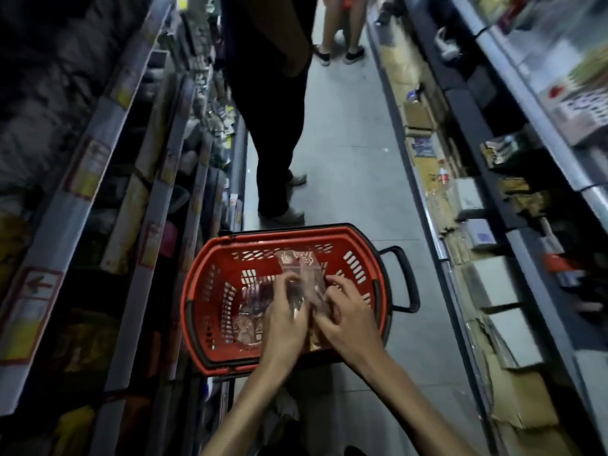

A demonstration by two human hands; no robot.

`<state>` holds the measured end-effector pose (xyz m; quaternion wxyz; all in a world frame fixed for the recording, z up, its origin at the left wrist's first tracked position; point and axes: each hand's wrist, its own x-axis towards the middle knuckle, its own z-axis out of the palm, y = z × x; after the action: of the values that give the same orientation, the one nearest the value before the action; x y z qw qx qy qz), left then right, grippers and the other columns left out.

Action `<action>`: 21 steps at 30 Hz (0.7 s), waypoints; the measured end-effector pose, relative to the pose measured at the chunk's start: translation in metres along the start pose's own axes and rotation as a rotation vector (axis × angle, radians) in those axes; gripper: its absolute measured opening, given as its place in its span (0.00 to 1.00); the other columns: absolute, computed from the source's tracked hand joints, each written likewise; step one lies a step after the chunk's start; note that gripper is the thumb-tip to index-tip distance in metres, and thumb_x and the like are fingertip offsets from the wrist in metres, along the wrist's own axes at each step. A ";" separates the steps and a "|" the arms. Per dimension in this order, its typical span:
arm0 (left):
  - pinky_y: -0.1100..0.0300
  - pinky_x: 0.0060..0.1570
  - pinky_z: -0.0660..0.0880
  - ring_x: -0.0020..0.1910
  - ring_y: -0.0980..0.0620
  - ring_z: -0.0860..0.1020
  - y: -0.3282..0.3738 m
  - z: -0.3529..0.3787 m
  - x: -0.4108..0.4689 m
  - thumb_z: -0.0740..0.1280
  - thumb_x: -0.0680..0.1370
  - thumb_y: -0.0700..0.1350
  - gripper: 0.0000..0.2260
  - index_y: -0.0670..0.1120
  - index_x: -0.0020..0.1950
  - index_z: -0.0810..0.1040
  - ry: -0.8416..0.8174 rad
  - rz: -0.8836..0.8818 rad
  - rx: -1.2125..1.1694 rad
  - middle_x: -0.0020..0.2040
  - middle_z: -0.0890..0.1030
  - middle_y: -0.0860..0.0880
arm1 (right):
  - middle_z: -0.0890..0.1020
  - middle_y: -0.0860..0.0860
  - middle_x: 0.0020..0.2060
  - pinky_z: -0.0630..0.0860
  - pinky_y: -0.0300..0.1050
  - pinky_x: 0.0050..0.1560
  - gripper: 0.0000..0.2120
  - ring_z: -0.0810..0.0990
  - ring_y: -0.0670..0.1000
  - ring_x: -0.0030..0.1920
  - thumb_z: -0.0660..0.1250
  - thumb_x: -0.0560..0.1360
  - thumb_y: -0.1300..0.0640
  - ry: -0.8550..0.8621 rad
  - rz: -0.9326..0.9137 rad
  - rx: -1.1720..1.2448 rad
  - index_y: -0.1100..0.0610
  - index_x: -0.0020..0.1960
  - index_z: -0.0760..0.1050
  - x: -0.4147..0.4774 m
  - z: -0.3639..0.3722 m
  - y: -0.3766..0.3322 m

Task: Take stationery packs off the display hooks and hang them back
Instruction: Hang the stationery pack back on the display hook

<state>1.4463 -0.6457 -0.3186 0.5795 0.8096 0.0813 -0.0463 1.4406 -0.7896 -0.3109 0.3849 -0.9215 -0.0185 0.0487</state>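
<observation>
Gripping glossy plastic packs (301, 269), left hand (284, 320) and right hand (350, 320) curl fingers (340, 286) inside a slotted red basket (296, 235).

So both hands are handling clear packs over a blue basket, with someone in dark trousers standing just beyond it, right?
No: the head view shows the basket is red, not blue. The rest holds: the left hand and right hand both handle clear packs over it, and a person in dark trousers stands just beyond.
</observation>
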 end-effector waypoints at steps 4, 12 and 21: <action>0.67 0.54 0.75 0.56 0.56 0.83 0.021 0.027 -0.028 0.62 0.81 0.32 0.19 0.55 0.56 0.82 -0.176 -0.074 -0.128 0.52 0.86 0.56 | 0.75 0.45 0.67 0.74 0.40 0.63 0.08 0.75 0.41 0.64 0.67 0.68 0.45 0.028 0.086 0.228 0.43 0.46 0.76 -0.037 -0.031 0.017; 0.69 0.50 0.77 0.52 0.61 0.84 0.070 0.090 -0.128 0.64 0.84 0.42 0.08 0.46 0.59 0.82 -0.432 -0.079 -0.250 0.51 0.87 0.53 | 0.66 0.42 0.66 0.73 0.34 0.63 0.07 0.74 0.38 0.62 0.70 0.72 0.40 0.209 0.140 0.231 0.38 0.43 0.72 -0.163 -0.104 0.052; 0.70 0.49 0.75 0.50 0.65 0.83 0.107 0.165 -0.202 0.67 0.83 0.38 0.07 0.46 0.56 0.84 -0.659 0.174 -0.043 0.50 0.86 0.59 | 0.76 0.42 0.51 0.75 0.29 0.46 0.11 0.77 0.34 0.50 0.79 0.70 0.47 0.602 0.508 0.307 0.47 0.44 0.77 -0.281 -0.156 0.080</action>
<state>1.2710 -0.8507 -0.2387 0.5935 0.7425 -0.1788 -0.2539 1.1768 -0.9767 -0.2379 0.4818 -0.8016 0.3302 -0.1272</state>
